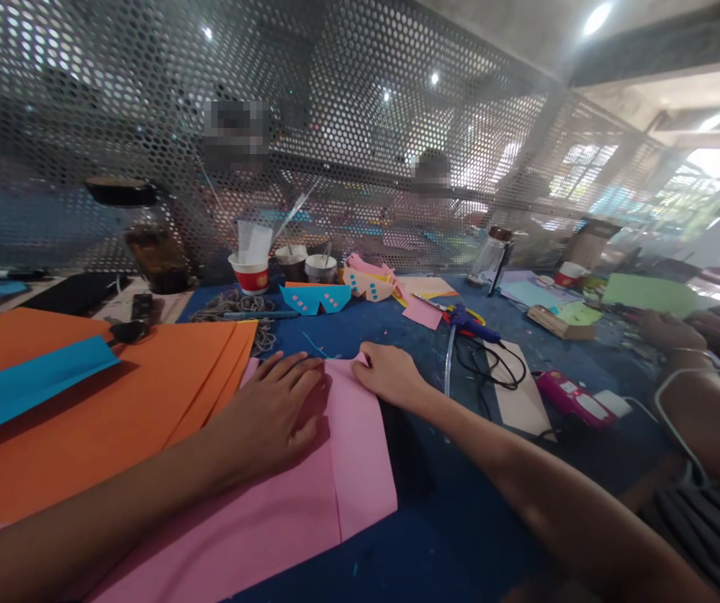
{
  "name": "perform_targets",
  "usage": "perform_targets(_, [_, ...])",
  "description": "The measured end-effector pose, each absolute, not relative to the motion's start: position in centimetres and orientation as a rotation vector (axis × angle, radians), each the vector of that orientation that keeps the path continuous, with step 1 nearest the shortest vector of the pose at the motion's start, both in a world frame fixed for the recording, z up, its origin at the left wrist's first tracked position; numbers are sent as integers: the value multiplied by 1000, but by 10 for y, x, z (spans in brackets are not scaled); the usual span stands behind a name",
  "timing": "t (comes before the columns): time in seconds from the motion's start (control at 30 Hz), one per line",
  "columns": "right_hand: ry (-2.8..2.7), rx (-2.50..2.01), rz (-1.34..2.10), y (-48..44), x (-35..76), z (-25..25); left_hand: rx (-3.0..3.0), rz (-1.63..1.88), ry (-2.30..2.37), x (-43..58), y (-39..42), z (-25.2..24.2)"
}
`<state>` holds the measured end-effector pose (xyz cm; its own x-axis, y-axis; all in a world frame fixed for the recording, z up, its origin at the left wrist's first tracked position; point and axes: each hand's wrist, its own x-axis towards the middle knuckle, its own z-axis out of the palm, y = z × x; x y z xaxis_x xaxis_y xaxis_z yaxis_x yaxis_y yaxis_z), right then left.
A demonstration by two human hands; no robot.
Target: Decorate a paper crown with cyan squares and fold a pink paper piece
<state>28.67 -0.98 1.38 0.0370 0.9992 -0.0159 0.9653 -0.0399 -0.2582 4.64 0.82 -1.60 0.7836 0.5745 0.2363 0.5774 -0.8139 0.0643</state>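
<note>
A sheet of pink paper (297,511) lies on the blue table with a straight crease or edge line running along its right part. My left hand (278,410) rests flat on the paper's upper part, fingers stretched and a little spread. At the far right corner, my right hand (391,377) is closed, pinching the paper's edge between thumb and curled fingers. Left of the pink paper are orange sheets (115,394), with a folded blue paper strip (33,381) on top. Beyond my hands stand a blue paper cutout (316,300) and a peach paper cutout (369,286), both with small squares stuck on.
A blue glue gun (473,325) with a black cord lies right of my hands, near a magenta device (577,399). Paper cups (251,275) and a dark-lidded jar (154,247) stand by the perforated metal screen (347,109). Another person's hands (671,331) are at the right.
</note>
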Motion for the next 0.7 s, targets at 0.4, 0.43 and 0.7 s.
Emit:
perform_targets(0.4, [-1973, -2122, 276, -6, 290, 10, -2922, -334, -964, 43, 7, -18])
perform_targets(0.43, [-1972, -2123, 274, -7, 289, 9, -2924, -337, -961, 44, 7, -18])
perform_targets(0.7, [-2003, -2121, 267, -7, 288, 10, -2945, -339, -968, 45, 8, -18])
